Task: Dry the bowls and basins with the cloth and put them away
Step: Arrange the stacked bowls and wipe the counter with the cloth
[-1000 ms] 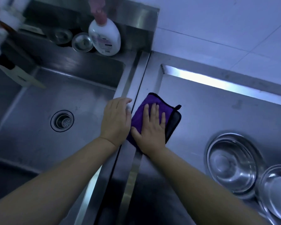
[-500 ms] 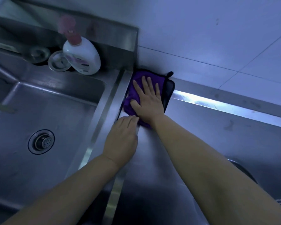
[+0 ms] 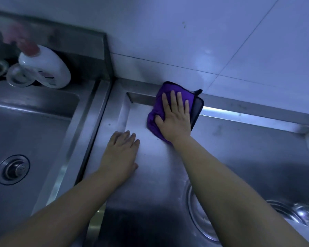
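A: Which step?

B: Wiping, I'd say. Right hand (image 3: 174, 116) lies flat, fingers straight and spread, pressing the purple cloth (image 3: 154, 120) against the far wall of the right basin (image 3: 239, 150), up at its far left corner. The cloth's top edge laps over the far rim where it meets the tiled wall (image 3: 185, 41).

A: Left?

B: Left hand (image 3: 122, 154) flat too, fingers straight and close together, holding nothing. It rests on the basin's left side near the divider (image 3: 96, 113) between the two basins.

A: Bowls?

B: Not in hand. One steel bowl (image 3: 196, 216) shows as a rim under the right forearm at the near edge, another bowl (image 3: 296, 213) at the near right corner, blurred. Both sit inside the right basin, well apart from the cloth.

A: Other stuff?

B: White bottle (image 3: 46, 68) on the far ledge behind the left basin (image 3: 25, 122), drain (image 3: 12, 169) in its floor. Two small round metal things beside the bottle, can't tell what.

A: Next move?

B: My guess: carry the wipe along the far wall toward the right corner, palm kept flat so the cloth doesn't bunch. After that, gather the cloth and pick up a bowl. Bowls look not yet dried or stowed.
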Demonstrator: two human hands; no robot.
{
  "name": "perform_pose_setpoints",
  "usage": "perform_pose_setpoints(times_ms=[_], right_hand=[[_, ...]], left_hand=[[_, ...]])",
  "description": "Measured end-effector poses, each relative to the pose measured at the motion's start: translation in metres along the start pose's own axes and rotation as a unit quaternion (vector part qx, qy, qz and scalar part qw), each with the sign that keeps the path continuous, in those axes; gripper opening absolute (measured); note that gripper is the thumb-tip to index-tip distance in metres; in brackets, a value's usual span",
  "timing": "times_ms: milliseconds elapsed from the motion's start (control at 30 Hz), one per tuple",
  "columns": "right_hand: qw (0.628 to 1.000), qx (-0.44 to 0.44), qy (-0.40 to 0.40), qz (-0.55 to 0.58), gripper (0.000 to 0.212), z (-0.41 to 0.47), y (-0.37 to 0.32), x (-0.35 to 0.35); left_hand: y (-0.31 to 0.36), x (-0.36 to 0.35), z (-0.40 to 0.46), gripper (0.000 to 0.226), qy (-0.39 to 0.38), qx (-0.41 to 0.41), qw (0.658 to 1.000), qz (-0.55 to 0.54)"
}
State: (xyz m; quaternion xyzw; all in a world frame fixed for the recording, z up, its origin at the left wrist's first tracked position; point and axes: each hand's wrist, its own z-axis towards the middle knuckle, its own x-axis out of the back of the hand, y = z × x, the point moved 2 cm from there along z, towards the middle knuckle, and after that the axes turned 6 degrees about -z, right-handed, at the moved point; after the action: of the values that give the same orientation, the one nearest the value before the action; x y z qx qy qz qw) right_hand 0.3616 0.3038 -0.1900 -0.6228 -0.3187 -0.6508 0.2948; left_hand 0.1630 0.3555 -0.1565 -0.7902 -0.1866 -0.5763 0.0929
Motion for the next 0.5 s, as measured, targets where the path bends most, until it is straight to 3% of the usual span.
perform_pose_setpoints(times_ms=[267, 433, 500], right_hand=[[0.982, -0.187, -0.014, 0.015, 0.080, -0.034, 0.088, 0.001], [0.931, -0.362, -0.039, 0.025, 0.080, -0.060, 0.127, 0.001], [0.919, -0.389, -0.063, 0.020, 0.078, -0.071, 0.132, 0.001]], left_hand=[[0.011, 0.007, 0.009, 0.076, -0.068, 0.015, 0.998, 0.010], [0.010, 0.011, 0.009, 0.075, -0.076, 0.018, 0.997, 0.006], [0.010, 0.012, 0.007, 0.075, -0.081, 0.014, 0.997, -0.005]])
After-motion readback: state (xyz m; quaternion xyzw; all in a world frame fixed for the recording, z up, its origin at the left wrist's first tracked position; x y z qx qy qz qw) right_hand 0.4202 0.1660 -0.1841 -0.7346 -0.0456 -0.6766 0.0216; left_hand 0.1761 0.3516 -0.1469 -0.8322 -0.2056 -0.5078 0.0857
